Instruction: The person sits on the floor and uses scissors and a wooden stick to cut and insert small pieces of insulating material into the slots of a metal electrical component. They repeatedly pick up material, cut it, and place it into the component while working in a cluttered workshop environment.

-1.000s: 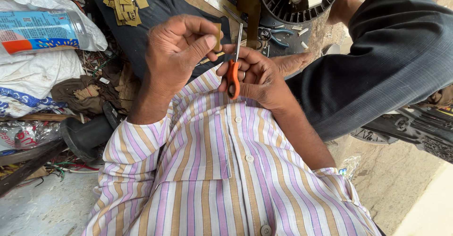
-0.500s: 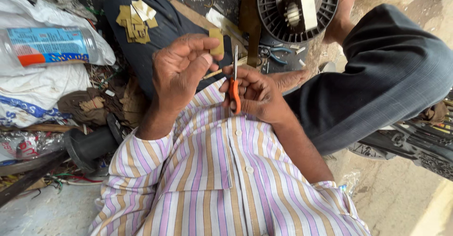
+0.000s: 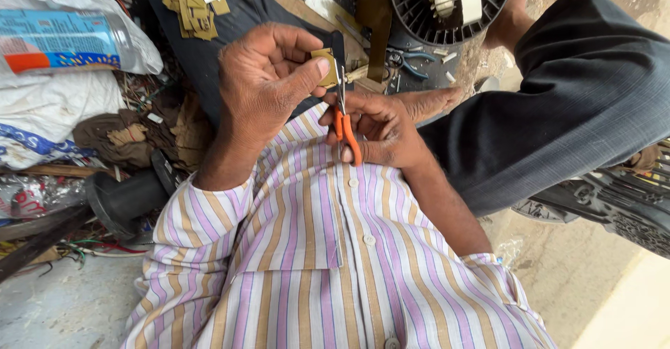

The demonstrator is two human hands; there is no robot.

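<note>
Item: cutting of a small tan card piece (image 3: 325, 68), seated work over the lap. Left hand (image 3: 262, 77): closed in a pinch, thumb and fingers holding the tan card piece by its left edge, raised just above the chest. Right hand (image 3: 380, 129): closed through the loops of orange-handled scissors (image 3: 342, 115), blades pointing up and meeting the right edge of the card piece; blades appear nearly together, though the exact gap cannot be told. Change since a second ago: both hands have stayed in the same pairing, the card piece has turned slightly in the pinch and now shows more of its face, and the scissors stand more upright against it; the view has also drifted, so the surroundings sit lower and larger. Judged meaning: a trimming cut along the piece's edge is under way, with the piece being rotated between snips. Nearby: a stack of like tan pieces (image 3: 192, 3) on dark cloth (image 3: 209, 63), well apart from the hands; a black ribbed round fan part (image 3: 450, 3) beyond; blue-handled pliers (image 3: 412, 59) near it; a clear plastic bottle (image 3: 70, 42) at left; striped shirt (image 3: 314, 251) below.
</note>
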